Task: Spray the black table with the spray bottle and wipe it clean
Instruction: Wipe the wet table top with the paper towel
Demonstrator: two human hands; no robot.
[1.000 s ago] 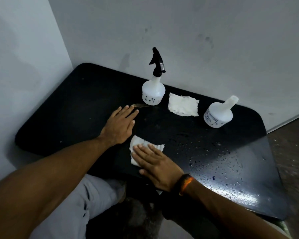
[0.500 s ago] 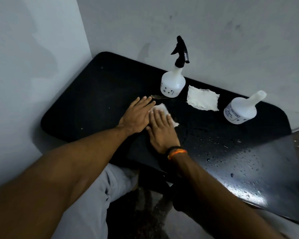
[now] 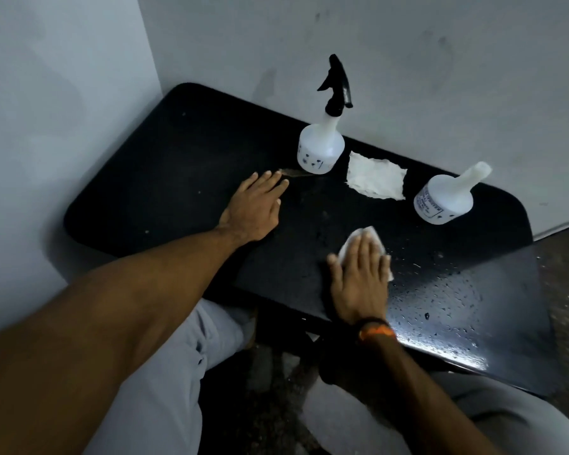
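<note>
The black table (image 3: 151,178) fills the middle of the view, with water droplets on its right part. My right hand (image 3: 358,280) lies flat on a white wipe (image 3: 372,236) and presses it onto the wet surface near the table's front. My left hand (image 3: 255,206) rests flat on the table to the left, fingers together, holding nothing. A white spray bottle (image 3: 321,149) with a black trigger head stands at the back by the wall, just beyond my left fingertips.
A second white wipe (image 3: 376,180) lies at the back between the spray bottle and a white bottle (image 3: 444,200) without a trigger. Walls close off the back and the left side. My legs in light trousers are under the front edge.
My right hand has slid the wipe from beside my left hand to the right and toward the front edge. My left hand stays flat in place.
</note>
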